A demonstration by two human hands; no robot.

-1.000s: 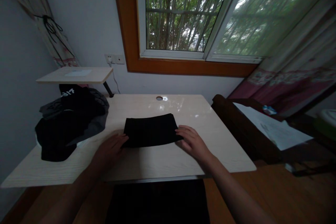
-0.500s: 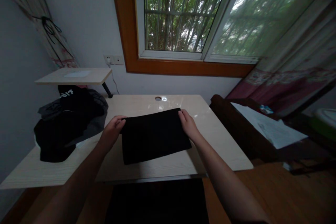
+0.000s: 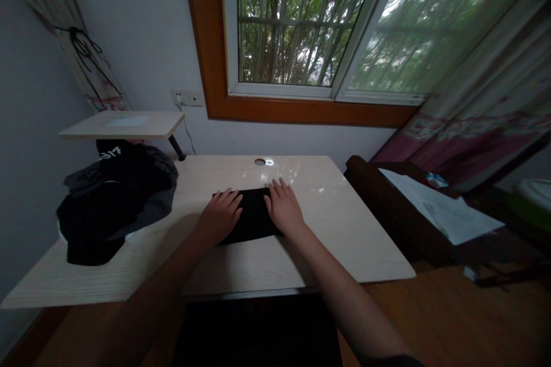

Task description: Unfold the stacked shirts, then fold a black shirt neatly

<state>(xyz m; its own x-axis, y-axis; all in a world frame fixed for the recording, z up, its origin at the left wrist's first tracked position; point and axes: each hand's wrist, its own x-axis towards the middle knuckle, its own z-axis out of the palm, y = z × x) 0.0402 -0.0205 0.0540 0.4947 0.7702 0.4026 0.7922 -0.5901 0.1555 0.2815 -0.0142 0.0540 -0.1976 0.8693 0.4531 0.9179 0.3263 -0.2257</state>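
Observation:
A folded piece of black cloth (image 3: pixel 253 217) lies flat on the pale wooden desk (image 3: pixel 344 241). My left hand (image 3: pixel 220 215) rests on its left part, palm down with fingers stretched out. On its right part lies my right hand (image 3: pixel 284 206), also flat, with the fingers a little apart and some tips reaching past the cloth's far edge. Neither hand grips the cloth. Both palms hide the sides of it, and whether it is a garment cannot be made out.
A heap of black and grey clothes (image 3: pixel 116 200) sits on the desk's left, partly below a raised shelf (image 3: pixel 120 124). A cable hole (image 3: pixel 260 161) is near the back edge. Right of the desk stands a dark brown piece of furniture (image 3: pixel 387 218) with a white sheet (image 3: pixel 439 206) on it.
The black cloth, held up by its corners earlier, now lies on the desk. Both hands have released the corners, moved inward and flattened onto it.

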